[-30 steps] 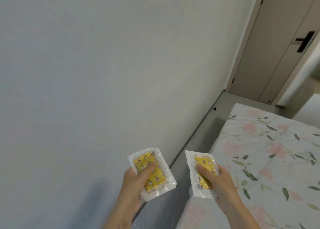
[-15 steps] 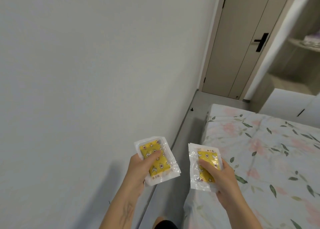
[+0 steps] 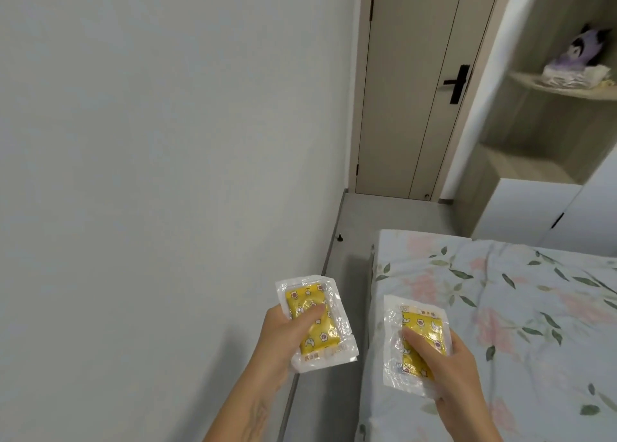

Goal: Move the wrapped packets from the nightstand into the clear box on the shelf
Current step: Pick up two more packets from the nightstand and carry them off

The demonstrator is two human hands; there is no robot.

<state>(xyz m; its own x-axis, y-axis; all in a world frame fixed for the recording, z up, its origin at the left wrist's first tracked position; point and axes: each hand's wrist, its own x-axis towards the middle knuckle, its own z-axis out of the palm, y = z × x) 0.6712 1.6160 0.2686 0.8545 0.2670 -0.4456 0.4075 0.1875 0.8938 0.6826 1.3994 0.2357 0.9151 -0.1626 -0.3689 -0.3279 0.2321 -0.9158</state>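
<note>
My left hand (image 3: 283, 338) grips a wrapped packet (image 3: 317, 321), a yellow patterned pad in clear white-edged plastic, thumb pressed on its face. My right hand (image 3: 444, 371) holds a second wrapped packet (image 3: 417, 331) of the same kind over the bed's edge. Both packets are held upright in front of me, side by side and apart. A wooden shelf unit (image 3: 547, 91) stands at the upper right. No clear box or nightstand shows in this view.
A bed (image 3: 500, 308) with floral sheets fills the lower right. A narrow grey floor strip (image 3: 354, 241) runs between it and the white wall toward a closed door (image 3: 410, 84). A purple plush toy (image 3: 350, 50) sits on the shelf, above white cabinets (image 3: 541, 214).
The view has swung right and up: the door and shelf unit have come further into frame. Both hands keep the same grip on their packets and sit a little lower in frame.
</note>
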